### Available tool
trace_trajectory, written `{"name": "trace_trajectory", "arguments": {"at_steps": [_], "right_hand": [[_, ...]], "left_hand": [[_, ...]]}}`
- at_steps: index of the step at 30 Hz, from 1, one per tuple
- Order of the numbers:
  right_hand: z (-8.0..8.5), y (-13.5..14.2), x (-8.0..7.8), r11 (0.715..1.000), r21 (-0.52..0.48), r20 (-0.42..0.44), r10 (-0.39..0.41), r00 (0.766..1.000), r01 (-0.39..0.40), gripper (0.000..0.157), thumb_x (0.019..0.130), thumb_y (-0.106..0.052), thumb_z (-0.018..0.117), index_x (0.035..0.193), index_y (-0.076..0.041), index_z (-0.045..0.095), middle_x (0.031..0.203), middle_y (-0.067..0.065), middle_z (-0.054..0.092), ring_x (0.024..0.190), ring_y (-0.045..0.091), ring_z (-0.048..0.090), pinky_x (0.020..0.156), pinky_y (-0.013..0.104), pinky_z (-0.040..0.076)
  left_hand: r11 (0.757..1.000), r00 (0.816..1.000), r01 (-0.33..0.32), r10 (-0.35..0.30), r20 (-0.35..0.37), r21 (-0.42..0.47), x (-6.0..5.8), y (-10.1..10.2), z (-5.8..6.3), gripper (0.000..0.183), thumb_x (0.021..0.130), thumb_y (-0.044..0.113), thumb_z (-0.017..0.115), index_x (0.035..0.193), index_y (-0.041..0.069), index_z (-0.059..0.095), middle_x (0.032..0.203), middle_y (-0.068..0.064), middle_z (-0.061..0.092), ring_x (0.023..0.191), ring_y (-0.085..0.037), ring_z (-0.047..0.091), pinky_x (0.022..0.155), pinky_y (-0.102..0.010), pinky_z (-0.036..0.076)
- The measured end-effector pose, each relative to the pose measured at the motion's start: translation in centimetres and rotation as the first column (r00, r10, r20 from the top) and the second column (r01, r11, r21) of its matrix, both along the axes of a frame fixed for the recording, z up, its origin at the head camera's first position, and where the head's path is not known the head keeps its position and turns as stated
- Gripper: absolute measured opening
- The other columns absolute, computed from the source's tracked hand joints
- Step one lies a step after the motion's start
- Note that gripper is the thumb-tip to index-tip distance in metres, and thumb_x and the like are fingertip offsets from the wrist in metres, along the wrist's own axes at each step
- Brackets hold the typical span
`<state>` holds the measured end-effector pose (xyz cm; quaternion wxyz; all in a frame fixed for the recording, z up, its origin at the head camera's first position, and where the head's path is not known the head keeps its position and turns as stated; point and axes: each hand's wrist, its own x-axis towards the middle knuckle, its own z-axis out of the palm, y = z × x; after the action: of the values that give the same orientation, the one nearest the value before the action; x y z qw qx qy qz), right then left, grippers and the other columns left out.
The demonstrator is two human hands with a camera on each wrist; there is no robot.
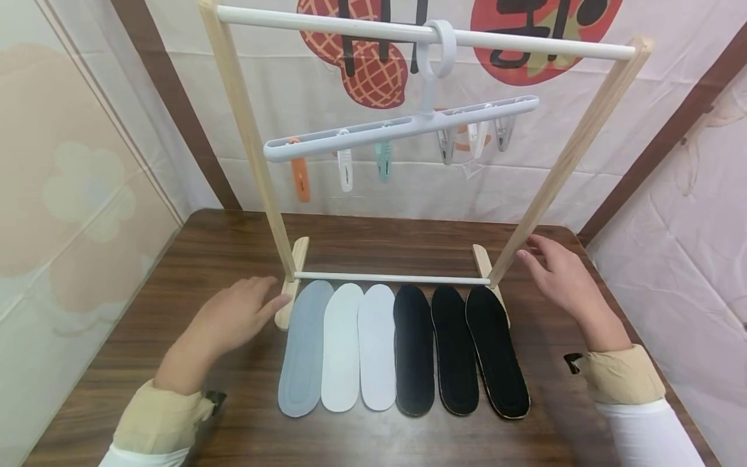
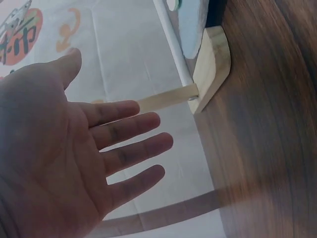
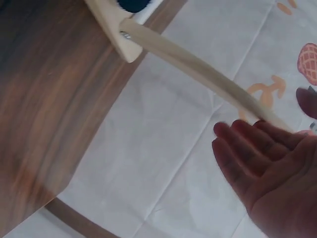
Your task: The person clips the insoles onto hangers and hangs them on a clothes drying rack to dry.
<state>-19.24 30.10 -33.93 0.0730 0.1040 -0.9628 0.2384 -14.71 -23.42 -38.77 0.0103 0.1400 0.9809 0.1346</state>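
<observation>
My left hand (image 1: 238, 314), fingers extended and spread in the left wrist view, is beside the left foot of a wooden rack (image 1: 251, 130). On the other side my right hand (image 1: 560, 275) is by the right upright, fingers loosely bent and holding nothing. Between the hands lies a row of insoles on the table: a grey one (image 1: 303, 357), two white ones (image 1: 341, 350) and three black ones (image 1: 455, 350). Their far ends reach the rack's lower bar (image 1: 391, 279). A pale grey clip hanger (image 1: 403, 126) hangs tilted from the white top rod (image 1: 350, 26).
Several clips dangle from the hanger, among them an orange clip (image 1: 300, 178), a white clip (image 1: 345, 170) and a teal clip (image 1: 383, 161) on the left half. Behind the brown wooden table (image 1: 245, 428) hangs a printed white cloth (image 1: 420, 194); more cloth flanks both sides.
</observation>
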Motion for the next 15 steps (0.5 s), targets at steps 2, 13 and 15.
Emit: {"name": "trace_trajectory", "arguments": {"at_steps": [2,13,15], "right_hand": [[0.4,-0.3,0.0,0.999,0.0,-0.01,-0.033,0.999,0.033,0.061,0.108,-0.041,0.045,0.148,0.005,0.042,0.137,0.031,0.056,0.12,0.05,0.058,0.094,0.064,0.045],[2.5,-1.9,0.3,0.99,0.071,-0.095,-0.119,0.988,0.126,0.046,0.105,-0.043,0.049,0.118,-0.004,0.067,0.103,0.02,0.071,0.093,0.039,0.065,0.075,0.055,0.046],[3.0,-2.4,0.3,0.993,0.051,-0.11,-0.099,0.989,0.105,0.044,0.105,-0.043,0.05,0.118,-0.005,0.068,0.105,0.021,0.071,0.098,0.04,0.065,0.078,0.057,0.047]], "left_hand": [[1.0,1.0,0.003,-0.003,0.007,-0.001,0.1,0.1,-0.1,0.072,0.105,0.06,0.036,0.136,-0.002,0.057,0.127,-0.022,0.064,0.122,-0.044,0.058,0.098,-0.063,0.044],[1.0,1.0,0.012,-0.012,0.008,-0.02,1.2,0.8,0.0,0.057,0.104,0.056,0.044,0.112,0.005,0.067,0.102,-0.011,0.069,0.099,-0.035,0.067,0.083,-0.057,0.051],[1.0,1.0,0.012,-0.012,0.019,-0.023,1.3,0.8,0.0,0.054,0.104,0.056,0.044,0.106,0.007,0.067,0.093,-0.006,0.067,0.089,-0.028,0.066,0.076,-0.053,0.052]]}}
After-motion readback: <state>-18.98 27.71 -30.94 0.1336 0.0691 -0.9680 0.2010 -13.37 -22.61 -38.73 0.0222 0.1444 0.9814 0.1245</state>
